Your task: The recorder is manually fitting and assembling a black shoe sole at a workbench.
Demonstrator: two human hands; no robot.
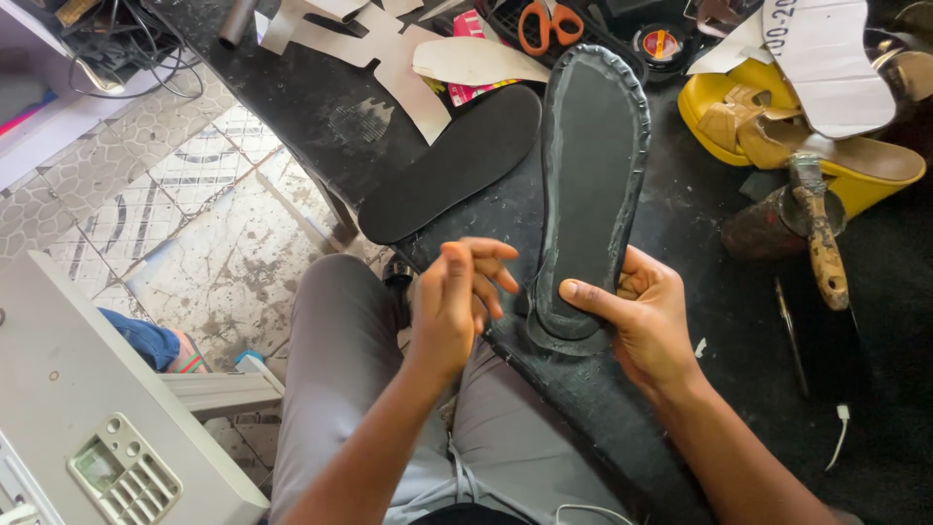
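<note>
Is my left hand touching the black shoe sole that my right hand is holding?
Apart. The head view shows the left hand curled beside the shoe sole with dark bench showing between them; only the right hand grips its heel end.

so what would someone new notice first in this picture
Most likely the long black shoe sole with a crimped edge, held at its heel end in the grip of the right hand, at the centre of the view. The left hand hovers just beside it with fingers curled, holding nothing. After that, the yellow sandal at the top right and the orange-handled scissors at the top edge stand out against the black worktable.
</note>
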